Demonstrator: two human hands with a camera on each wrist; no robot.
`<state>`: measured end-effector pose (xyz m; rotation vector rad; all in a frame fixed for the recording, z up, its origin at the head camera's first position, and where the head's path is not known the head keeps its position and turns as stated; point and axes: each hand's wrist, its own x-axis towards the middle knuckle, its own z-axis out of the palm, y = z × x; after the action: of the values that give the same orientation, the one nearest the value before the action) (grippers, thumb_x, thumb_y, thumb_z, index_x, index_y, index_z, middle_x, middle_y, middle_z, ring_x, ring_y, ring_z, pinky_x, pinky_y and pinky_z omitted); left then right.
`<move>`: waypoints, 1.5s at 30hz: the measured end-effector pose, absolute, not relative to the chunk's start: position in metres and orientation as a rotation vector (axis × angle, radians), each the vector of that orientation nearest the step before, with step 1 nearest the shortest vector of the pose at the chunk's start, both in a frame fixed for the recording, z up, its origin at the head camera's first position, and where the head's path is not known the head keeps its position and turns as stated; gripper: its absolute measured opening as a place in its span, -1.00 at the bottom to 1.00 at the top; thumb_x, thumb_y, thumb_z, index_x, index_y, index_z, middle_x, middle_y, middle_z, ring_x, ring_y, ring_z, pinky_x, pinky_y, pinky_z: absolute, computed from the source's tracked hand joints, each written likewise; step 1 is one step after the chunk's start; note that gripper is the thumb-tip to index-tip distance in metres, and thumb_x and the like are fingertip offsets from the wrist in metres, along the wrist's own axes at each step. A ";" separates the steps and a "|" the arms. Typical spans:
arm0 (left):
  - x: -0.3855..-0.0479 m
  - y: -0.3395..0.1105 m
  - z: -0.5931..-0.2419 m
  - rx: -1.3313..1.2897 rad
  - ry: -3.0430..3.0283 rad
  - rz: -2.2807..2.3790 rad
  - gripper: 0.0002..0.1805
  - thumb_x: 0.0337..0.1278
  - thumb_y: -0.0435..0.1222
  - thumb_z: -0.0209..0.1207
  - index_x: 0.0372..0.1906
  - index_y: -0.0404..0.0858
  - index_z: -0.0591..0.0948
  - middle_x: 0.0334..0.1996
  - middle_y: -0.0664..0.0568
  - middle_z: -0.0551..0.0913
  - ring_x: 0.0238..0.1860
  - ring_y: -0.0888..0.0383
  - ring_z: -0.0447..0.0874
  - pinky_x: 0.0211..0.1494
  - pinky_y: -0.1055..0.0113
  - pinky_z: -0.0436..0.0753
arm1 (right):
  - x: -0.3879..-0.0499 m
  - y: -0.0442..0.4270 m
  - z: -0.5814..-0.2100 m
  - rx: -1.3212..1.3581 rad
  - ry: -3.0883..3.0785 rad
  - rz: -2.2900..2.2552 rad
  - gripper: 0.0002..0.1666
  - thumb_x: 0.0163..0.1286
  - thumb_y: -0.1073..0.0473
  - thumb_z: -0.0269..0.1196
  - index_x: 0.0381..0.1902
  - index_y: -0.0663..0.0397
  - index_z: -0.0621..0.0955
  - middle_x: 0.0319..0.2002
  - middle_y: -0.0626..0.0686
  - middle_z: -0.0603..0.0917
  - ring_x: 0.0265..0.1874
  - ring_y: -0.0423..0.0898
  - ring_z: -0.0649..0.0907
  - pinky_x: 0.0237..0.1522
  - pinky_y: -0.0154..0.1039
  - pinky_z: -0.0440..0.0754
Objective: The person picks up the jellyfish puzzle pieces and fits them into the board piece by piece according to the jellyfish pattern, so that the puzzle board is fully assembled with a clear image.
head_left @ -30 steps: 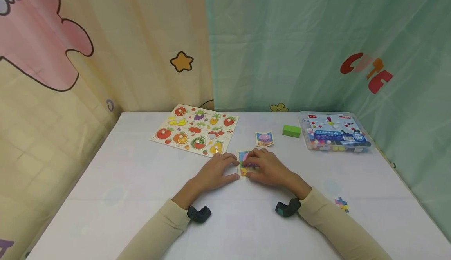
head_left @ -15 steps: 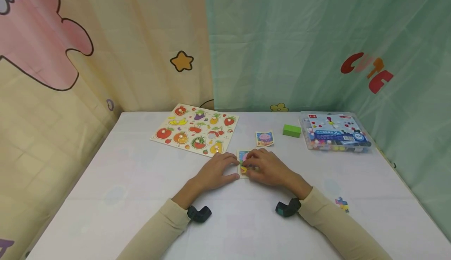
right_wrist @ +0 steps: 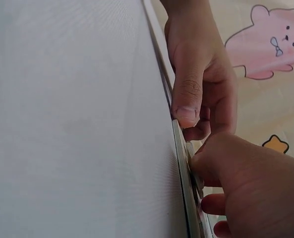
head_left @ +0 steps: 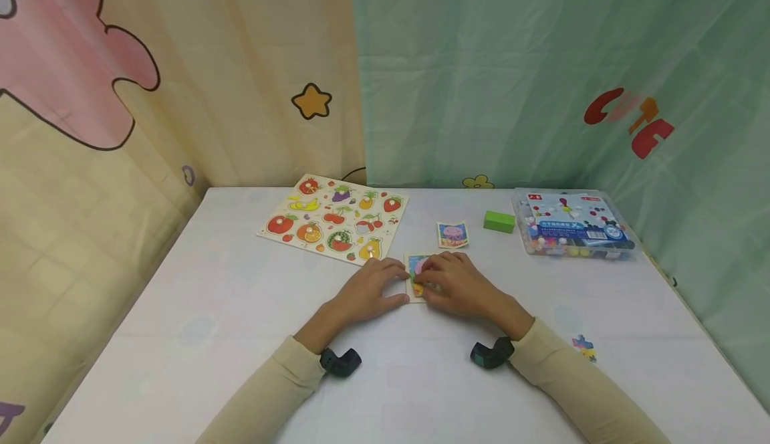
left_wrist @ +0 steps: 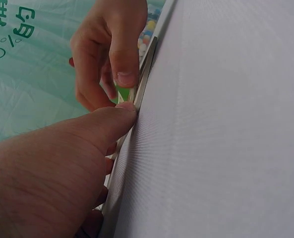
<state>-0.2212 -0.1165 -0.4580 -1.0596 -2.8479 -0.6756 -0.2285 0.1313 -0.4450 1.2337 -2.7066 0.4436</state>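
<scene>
A small picture puzzle board with a pale rim lies between both hands, its right part hidden under the right hand. The left hand rests on the table at the board's left side, with thumb and index fingertips touching that edge. Over the board, the right hand pinches a thin puzzle piece between thumb and fingers, low against the picture. Most of that piece is covered by the fingers. A small picture card showing a pink figure lies just behind the right hand.
Behind the left hand lies a fruit peg board. A green block and a clear plastic box of coloured balls stand at the back right. Loose joined puzzle pieces lie beside the right sleeve.
Both hands stay in nearly the same place. The right fingers shift very slightly over the board. The whole head view tips a little.
</scene>
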 end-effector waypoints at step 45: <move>-0.221 -0.116 -0.457 -1.063 -2.838 -0.675 -0.53 0.29 0.01 0.31 0.18 -0.13 0.63 0.24 0.05 0.55 0.17 0.08 0.46 0.20 0.18 0.47 | -0.232 0.132 -0.451 1.148 -2.742 0.715 -0.74 0.32 0.08 0.42 -0.05 -0.05 0.74 -0.01 -0.09 0.60 0.06 -0.10 0.55 0.14 0.04 0.44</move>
<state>-0.2211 -0.1162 -0.4569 -1.0629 -2.8382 -0.6754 -0.2319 0.1320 -0.4507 1.1480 -2.7420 0.7149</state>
